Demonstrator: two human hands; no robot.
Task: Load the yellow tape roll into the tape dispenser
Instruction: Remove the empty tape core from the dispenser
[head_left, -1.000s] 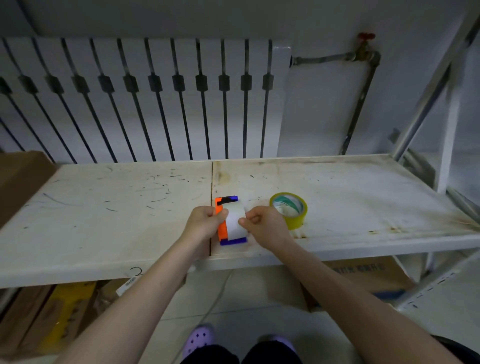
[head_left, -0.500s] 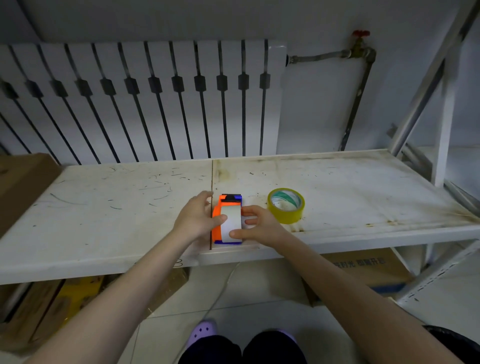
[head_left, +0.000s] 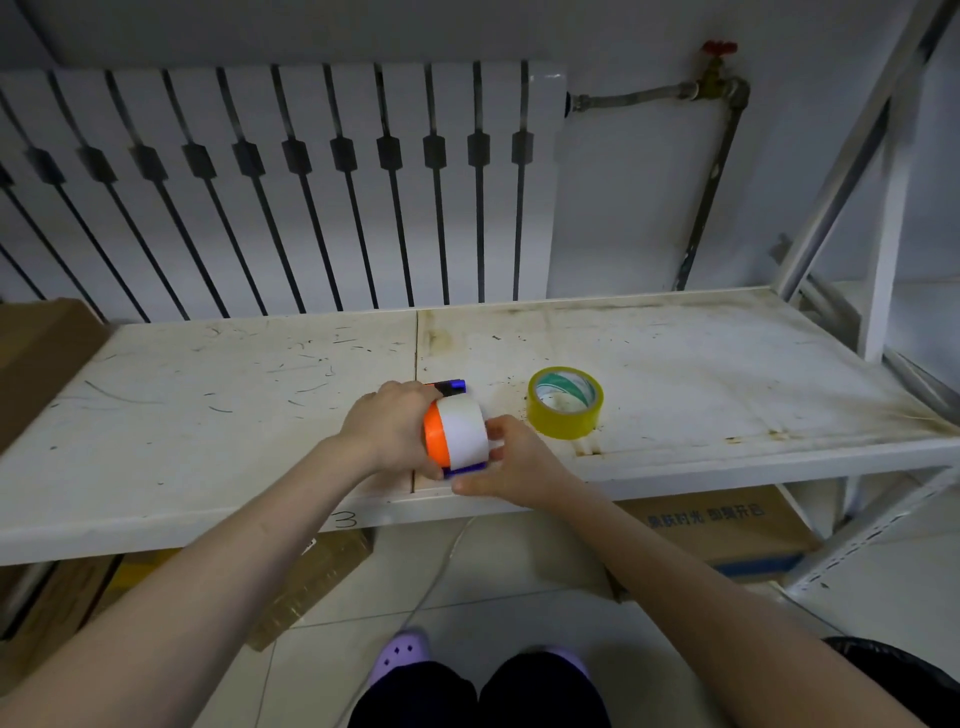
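The tape dispenser (head_left: 457, 432) is orange with a white curved cover and blue edges, and sits near the front edge of the white shelf (head_left: 208, 415). My left hand (head_left: 387, 427) grips its orange left side. My right hand (head_left: 511, 465) holds its right and lower side, fingers against the white cover and blue base. The yellow tape roll (head_left: 565, 402) lies flat on the shelf just right of the dispenser, untouched, with a green-and-white core showing.
A white radiator (head_left: 291, 182) stands behind the shelf, with a pipe and red valve (head_left: 719, 49) to its right. A metal rack upright (head_left: 883, 244) rises at right. Cardboard boxes (head_left: 727, 525) sit under the shelf, another at far left (head_left: 36, 358).
Both hands have shifted on the dispenser: it now stands turned up with its white cover facing me, and the left hand wraps more around its orange side. The yellow roll has not moved.
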